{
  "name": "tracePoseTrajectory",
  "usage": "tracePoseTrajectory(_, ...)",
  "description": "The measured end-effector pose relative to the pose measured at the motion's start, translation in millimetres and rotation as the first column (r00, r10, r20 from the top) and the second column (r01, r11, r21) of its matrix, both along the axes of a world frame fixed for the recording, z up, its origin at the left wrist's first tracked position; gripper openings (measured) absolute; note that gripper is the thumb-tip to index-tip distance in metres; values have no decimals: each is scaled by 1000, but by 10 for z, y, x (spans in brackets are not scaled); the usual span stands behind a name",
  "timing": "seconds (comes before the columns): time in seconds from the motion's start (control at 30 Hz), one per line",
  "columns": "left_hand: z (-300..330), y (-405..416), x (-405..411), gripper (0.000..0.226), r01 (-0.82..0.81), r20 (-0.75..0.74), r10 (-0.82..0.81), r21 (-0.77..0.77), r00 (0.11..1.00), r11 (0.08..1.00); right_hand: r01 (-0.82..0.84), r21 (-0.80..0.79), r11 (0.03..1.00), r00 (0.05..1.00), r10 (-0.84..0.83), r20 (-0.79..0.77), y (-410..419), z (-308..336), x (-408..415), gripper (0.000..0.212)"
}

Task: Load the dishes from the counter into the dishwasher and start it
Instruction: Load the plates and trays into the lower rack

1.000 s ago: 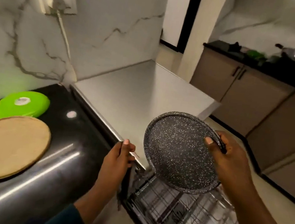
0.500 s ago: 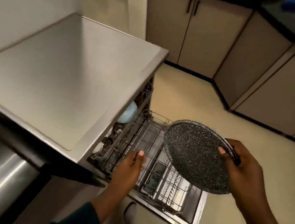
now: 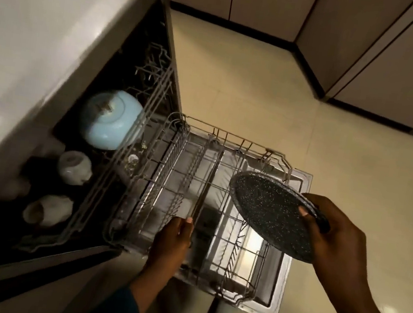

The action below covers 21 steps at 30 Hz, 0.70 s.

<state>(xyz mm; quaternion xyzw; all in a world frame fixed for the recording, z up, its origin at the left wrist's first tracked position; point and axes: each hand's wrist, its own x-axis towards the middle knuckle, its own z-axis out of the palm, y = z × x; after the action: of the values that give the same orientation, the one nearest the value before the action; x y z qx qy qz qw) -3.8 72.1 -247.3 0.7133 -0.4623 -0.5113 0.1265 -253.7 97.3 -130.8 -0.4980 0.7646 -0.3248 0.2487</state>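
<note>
Cream tiled floor [image 3: 250, 83]; pulled-out wire rack [image 3: 196, 181], left hand [image 3: 172, 239] gripping a rail; right hand [image 3: 332, 235] clasping round, speckled dark pan [image 3: 269, 210].

Single head-worn view, wide-angle. It looks steeply down, close over the pulled-out dishwasher rack [image 3: 194, 194] and floor [image 3: 261, 97].

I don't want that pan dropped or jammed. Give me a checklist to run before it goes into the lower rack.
1. Speckled pan held firmly: ok, right hand grips its edge, thumb on top.
2. Lower rack pulled out: ok, it sits over the open door.
3. Rack space under the pan free: ok, only bare wires show.
4. Left hand out of the pan's path: not ok, it holds a rack bar mid-rack.
5. Blue bowl and cups in the upper rack clear of the pan: ok.
6. Pan fits between the tines: cannot tell.
</note>
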Motion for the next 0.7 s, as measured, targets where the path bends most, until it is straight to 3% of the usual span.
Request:
tracePoseTrajectory(0.3, -1355, -571, -373, 35, 50, 123, -47, -22, 991, 999, -89, -166, 982, 996, 89, -7, -969, -1318, -385, 20)
tracePoseTrajectory(0.4, -1684, -674, -613, 39, 74, 73, -72, -17, 995, 997, -133, -168, 977, 991, 132, -17, -1242, -1639, -541, 15)
tracePoseTrajectory(0.7, -2191, -915, -1275, 35, 69, 110, -61, -64, 992, 996, -201, -182, 962, 979, 203, -10, -1573, -2187, -878, 15)
